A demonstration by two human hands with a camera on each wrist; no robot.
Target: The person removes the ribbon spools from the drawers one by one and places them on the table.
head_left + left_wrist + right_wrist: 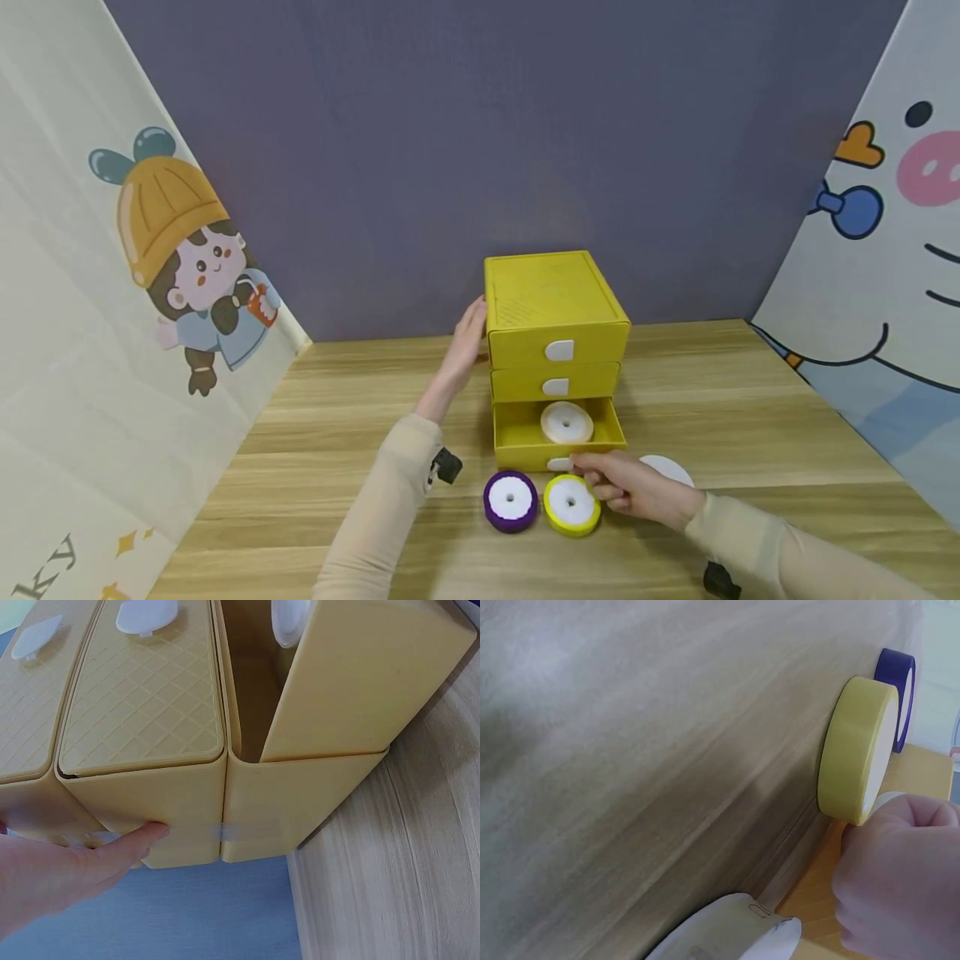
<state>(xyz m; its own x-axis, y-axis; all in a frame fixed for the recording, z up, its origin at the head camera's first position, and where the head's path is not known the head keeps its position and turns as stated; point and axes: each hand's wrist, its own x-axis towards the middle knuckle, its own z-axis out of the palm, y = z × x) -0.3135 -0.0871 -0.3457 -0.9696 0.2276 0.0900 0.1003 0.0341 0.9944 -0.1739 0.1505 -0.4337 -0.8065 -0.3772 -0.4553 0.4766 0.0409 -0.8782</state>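
Note:
A yellow three-drawer box [551, 304] stands in the middle of the wooden table. Its bottom drawer [517, 433] is pulled out, and a white tape roll [567, 422] lies inside. My left hand [472, 327] rests with straight fingers against the box's left side [172, 802]; the left hand [112, 851] touches it with a fingertip. My right hand [600, 477] curls its fingers on the bottom drawer's white handle [558, 463]. A yellow-rimmed roll [572, 504] and a purple-rimmed roll [511, 500] lie just in front of the drawer. In the right wrist view, the right hand [889, 877] sits beside the yellow roll [851, 750].
A white disc [670, 468] lies flat on the table behind my right hand, and the disc [727, 934] also shows at the bottom of the right wrist view. Cartoon-printed panels wall the table left and right, with a purple backdrop behind. The two upper drawers are closed.

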